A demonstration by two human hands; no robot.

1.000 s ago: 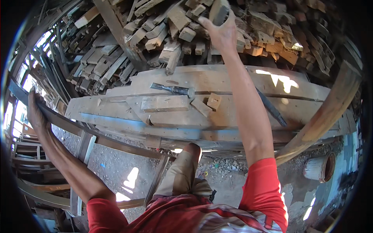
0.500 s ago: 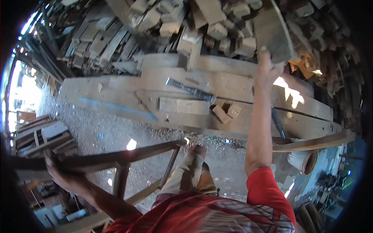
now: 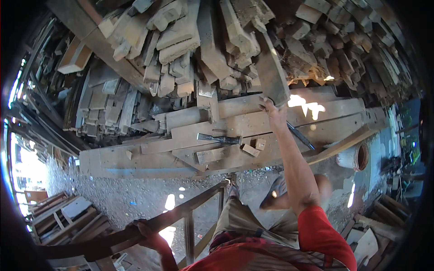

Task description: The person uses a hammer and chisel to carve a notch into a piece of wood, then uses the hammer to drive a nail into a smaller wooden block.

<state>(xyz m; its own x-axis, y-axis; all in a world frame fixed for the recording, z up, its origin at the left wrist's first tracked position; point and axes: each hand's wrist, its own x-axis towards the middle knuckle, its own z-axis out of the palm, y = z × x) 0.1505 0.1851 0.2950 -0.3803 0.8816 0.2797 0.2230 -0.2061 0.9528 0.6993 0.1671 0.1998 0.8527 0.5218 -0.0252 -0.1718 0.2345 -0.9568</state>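
Your right hand (image 3: pixel 275 113) is closed on the near end of a board (image 3: pixel 272 67), past the worktop's (image 3: pixel 95 160) far edge, right of its middle; the board's other end reaches into the woodpile (image 3: pixel 178 43). Your left hand (image 3: pixel 145 231) is wrapped round the rail of a frame (image 3: pixel 181 210), off the near edge. Twisting the board could bring loose pieces down onto the chisel (image 3: pixel 221 138); with your attention split, the frame could tip.
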